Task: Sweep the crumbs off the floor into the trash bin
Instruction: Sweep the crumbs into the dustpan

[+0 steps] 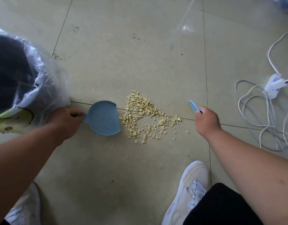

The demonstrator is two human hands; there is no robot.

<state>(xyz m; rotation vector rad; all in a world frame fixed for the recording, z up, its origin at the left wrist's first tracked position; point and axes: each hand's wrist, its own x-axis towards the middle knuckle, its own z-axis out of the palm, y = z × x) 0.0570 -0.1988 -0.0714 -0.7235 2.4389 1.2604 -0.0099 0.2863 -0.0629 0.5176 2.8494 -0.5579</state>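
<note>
1 dustpan [103,118], 1 brush [194,107], 1 bin [18,82], 1 crumb pile [145,114], 2 shoes. L hand [65,121] closed round pan handle, pan flat on floor w/ its lip just left of crumbs, pan looks empty. R hand [206,121] fisted on brush, just right of pile, bristles clear of crumbs. Bin far left, clear liner, inside dark, contents can't tell. Cables [256,111] at right.

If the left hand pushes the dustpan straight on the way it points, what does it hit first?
Probably the crumbs. The left hand aims the dustpan rightward, its open edge right beside the pile's near edge, nothing between. The right hand with the brush waits beyond.
</note>
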